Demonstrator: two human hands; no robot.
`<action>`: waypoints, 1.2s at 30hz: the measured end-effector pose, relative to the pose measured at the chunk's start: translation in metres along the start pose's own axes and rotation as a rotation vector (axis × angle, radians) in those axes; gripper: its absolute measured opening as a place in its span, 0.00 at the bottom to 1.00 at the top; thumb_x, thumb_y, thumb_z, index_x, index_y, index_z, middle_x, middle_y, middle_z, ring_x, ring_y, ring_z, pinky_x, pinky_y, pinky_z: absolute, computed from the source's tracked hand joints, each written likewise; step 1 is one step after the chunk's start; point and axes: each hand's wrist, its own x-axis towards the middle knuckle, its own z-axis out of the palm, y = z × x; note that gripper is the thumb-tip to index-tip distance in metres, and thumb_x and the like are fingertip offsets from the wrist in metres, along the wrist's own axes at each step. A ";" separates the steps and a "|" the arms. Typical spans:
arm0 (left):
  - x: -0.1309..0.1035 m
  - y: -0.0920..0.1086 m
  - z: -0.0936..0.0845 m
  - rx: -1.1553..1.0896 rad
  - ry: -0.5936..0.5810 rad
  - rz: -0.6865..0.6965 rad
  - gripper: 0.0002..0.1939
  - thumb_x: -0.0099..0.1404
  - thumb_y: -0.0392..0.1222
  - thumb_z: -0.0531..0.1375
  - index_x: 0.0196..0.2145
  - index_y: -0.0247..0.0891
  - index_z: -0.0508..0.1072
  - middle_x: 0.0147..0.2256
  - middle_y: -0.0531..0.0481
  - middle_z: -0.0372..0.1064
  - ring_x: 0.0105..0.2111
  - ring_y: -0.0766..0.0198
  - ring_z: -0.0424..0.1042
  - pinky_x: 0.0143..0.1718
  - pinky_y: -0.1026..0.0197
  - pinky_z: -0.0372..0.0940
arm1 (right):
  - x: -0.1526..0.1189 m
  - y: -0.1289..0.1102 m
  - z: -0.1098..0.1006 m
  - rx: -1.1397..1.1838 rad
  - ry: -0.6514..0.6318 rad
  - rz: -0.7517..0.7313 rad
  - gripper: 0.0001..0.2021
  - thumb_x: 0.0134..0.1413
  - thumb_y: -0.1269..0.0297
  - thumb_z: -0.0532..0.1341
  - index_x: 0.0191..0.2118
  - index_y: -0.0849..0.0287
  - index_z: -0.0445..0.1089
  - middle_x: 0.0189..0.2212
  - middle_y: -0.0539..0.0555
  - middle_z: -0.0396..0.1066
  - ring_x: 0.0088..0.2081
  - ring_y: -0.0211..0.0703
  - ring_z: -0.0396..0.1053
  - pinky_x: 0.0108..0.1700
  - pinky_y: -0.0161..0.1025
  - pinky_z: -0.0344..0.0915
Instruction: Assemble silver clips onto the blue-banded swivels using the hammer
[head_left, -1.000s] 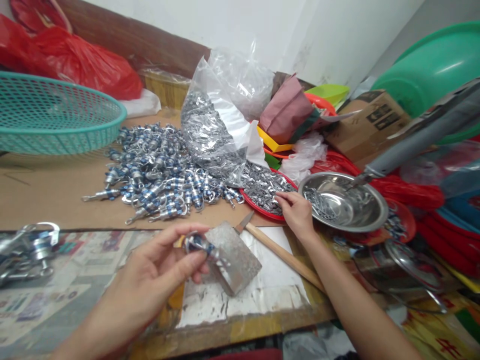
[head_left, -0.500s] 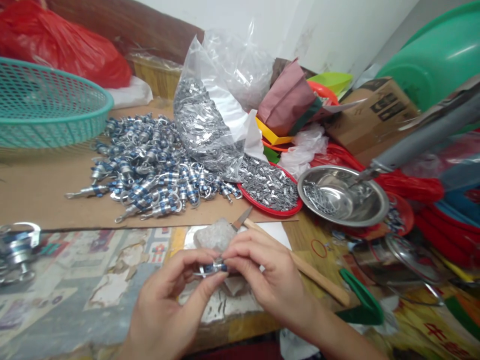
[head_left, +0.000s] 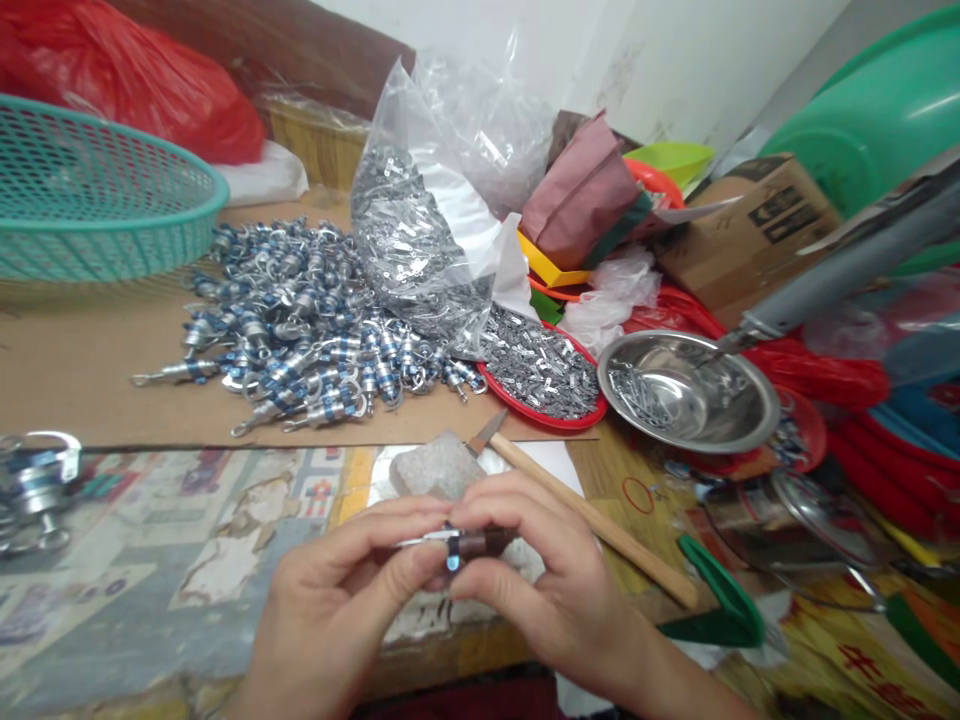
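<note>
A small silver-and-blue metal fitting [head_left: 453, 552] is held between my two hands, low in the middle of the view. My left hand [head_left: 345, 600] is closed on its left end, thumb below and fingers above. My right hand [head_left: 555, 570] curls round its other end, where a dark brownish part shows between thumb and forefinger. My fingers hide much of the fitting. Just behind them lies a grey stone block [head_left: 436, 466]. Close to my right hand is a hammer with a wooden handle [head_left: 630, 548], its head partly behind the block.
A heap of similar fittings [head_left: 292, 320] lies on cardboard, beside a clear bag of metal clips [head_left: 409, 240]. Further right stand a red plate of clips [head_left: 540, 370] and a steel bowl [head_left: 682, 430]. A turquoise basket [head_left: 105, 245] is at left, more fittings [head_left: 37, 490] below it.
The fitting has been turned in my fingers, and its dark end now shows. My right thumb has moved down, away from the left thumb. The view has shifted slightly.
</note>
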 end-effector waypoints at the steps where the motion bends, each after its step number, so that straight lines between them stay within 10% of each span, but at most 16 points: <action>1: -0.001 0.001 0.000 -0.101 -0.010 -0.080 0.06 0.53 0.39 0.65 0.27 0.50 0.81 0.32 0.56 0.81 0.32 0.64 0.78 0.36 0.69 0.71 | -0.002 0.002 0.000 -0.019 0.004 -0.067 0.07 0.51 0.73 0.64 0.39 0.63 0.71 0.33 0.56 0.72 0.37 0.39 0.71 0.39 0.33 0.71; 6: 0.000 0.008 -0.003 -0.161 0.036 -0.211 0.05 0.56 0.44 0.63 0.26 0.47 0.80 0.32 0.55 0.79 0.33 0.63 0.75 0.37 0.69 0.70 | -0.010 0.004 -0.006 -0.260 -0.070 -0.382 0.09 0.59 0.76 0.55 0.40 0.61 0.71 0.38 0.57 0.76 0.45 0.40 0.72 0.48 0.35 0.70; 15: -0.004 0.015 -0.013 0.235 0.046 0.046 0.05 0.54 0.49 0.63 0.26 0.54 0.81 0.36 0.56 0.80 0.38 0.55 0.75 0.49 0.61 0.65 | -0.010 -0.001 -0.008 -0.336 -0.086 -0.365 0.10 0.60 0.74 0.54 0.40 0.60 0.72 0.36 0.56 0.77 0.44 0.38 0.73 0.49 0.31 0.69; 23: -0.004 0.013 -0.009 -0.075 -0.012 -0.265 0.06 0.50 0.51 0.67 0.24 0.48 0.80 0.27 0.54 0.80 0.29 0.59 0.77 0.33 0.65 0.72 | -0.013 -0.006 0.006 -0.047 0.079 -0.091 0.05 0.49 0.74 0.65 0.35 0.64 0.76 0.31 0.60 0.76 0.30 0.38 0.75 0.33 0.29 0.72; 27: -0.013 0.012 0.003 -0.323 0.102 -0.344 0.28 0.40 0.49 0.72 0.42 0.53 0.75 0.31 0.57 0.79 0.35 0.59 0.77 0.36 0.66 0.72 | -0.011 -0.010 0.010 0.023 0.149 0.048 0.04 0.46 0.75 0.66 0.31 0.66 0.77 0.25 0.59 0.75 0.26 0.39 0.73 0.27 0.30 0.70; 31: -0.011 0.010 0.002 -0.323 0.070 -0.377 0.33 0.46 0.49 0.70 0.51 0.50 0.67 0.32 0.56 0.77 0.38 0.59 0.76 0.39 0.66 0.71 | -0.002 -0.001 0.001 0.041 -0.040 0.138 0.05 0.52 0.69 0.63 0.30 0.62 0.78 0.25 0.55 0.75 0.26 0.38 0.73 0.28 0.32 0.69; 36: -0.001 0.010 -0.006 -0.326 -0.034 -0.405 0.34 0.50 0.47 0.68 0.54 0.46 0.64 0.31 0.52 0.77 0.34 0.57 0.77 0.33 0.62 0.72 | 0.034 0.064 -0.052 -0.676 0.106 0.336 0.10 0.59 0.68 0.56 0.35 0.58 0.76 0.38 0.55 0.76 0.40 0.42 0.72 0.45 0.39 0.67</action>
